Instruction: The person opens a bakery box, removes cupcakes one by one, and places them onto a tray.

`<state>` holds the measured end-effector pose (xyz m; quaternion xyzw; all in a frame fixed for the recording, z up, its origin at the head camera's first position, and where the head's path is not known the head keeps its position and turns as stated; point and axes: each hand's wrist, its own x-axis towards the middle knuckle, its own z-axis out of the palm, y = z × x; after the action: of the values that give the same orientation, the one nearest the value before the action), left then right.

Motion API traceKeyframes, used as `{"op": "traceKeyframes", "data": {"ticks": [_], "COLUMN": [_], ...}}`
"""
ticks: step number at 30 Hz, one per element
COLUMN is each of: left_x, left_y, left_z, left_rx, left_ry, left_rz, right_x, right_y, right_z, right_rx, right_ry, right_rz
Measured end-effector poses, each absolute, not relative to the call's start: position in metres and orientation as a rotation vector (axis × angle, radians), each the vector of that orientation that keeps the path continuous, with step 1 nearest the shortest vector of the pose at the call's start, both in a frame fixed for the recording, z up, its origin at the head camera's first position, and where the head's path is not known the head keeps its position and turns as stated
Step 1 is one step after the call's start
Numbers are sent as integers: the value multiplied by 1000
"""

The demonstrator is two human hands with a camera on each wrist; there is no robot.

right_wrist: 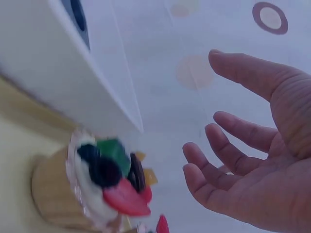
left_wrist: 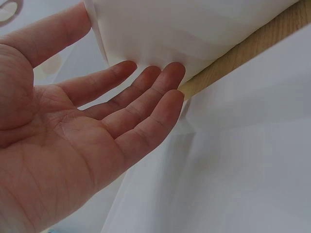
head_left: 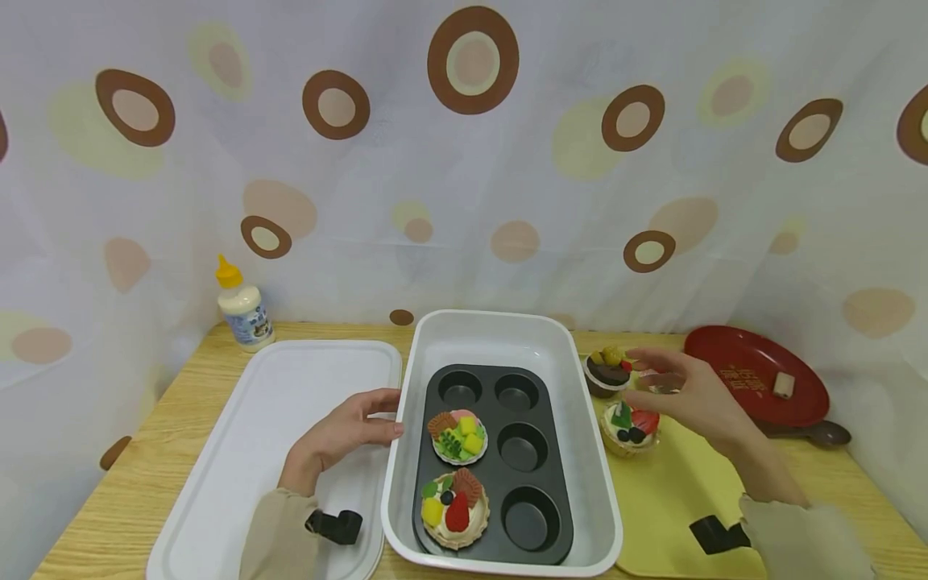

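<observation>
A white basin (head_left: 596, 451) holds a dark muffin tin (head_left: 499, 475). Two toy tarts sit in the tin's left column: a fruit tart with yellow cubes (head_left: 460, 437) and one with a strawberry (head_left: 455, 509). My left hand (head_left: 348, 439) rests its extended fingertips against the basin's left wall; the left wrist view shows an unfilled palm. Above the yellow tray's far end, my right hand (head_left: 685, 395) hovers with spread fingers, holding nothing. Beside it stand a chocolate cupcake (head_left: 607, 377) and a strawberry-and-blueberry cupcake (right_wrist: 104, 179). Fingers partly hide something behind them.
A white tray (head_left: 290, 403) lies left of the basin, a yellow tray (head_left: 681, 499) right of it. At the back left stands a yellow-capped bottle (head_left: 246, 314). A red plate (head_left: 761, 379) bears a small pale block; a dark spoon (head_left: 826, 433) lies by it.
</observation>
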<state>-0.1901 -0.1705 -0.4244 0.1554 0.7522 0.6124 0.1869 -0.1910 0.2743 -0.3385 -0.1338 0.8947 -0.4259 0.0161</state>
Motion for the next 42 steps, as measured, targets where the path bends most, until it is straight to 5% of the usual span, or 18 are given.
{"op": "traceKeyframes", "data": {"ticks": [25,42], "left_x": [-189,-188], "left_y": [-171,-170], "left_z": [-424,-423], "left_rx": [427,450], "left_ry": [2108,2101], "left_rz": [1732,1737], "right_x": [-221,-226], "right_y": [129,109], "right_z": [-360,-387], "right_rx": [-630,-861], "right_ry": [2350,2310], "right_rz": [-1730,-1361]}}
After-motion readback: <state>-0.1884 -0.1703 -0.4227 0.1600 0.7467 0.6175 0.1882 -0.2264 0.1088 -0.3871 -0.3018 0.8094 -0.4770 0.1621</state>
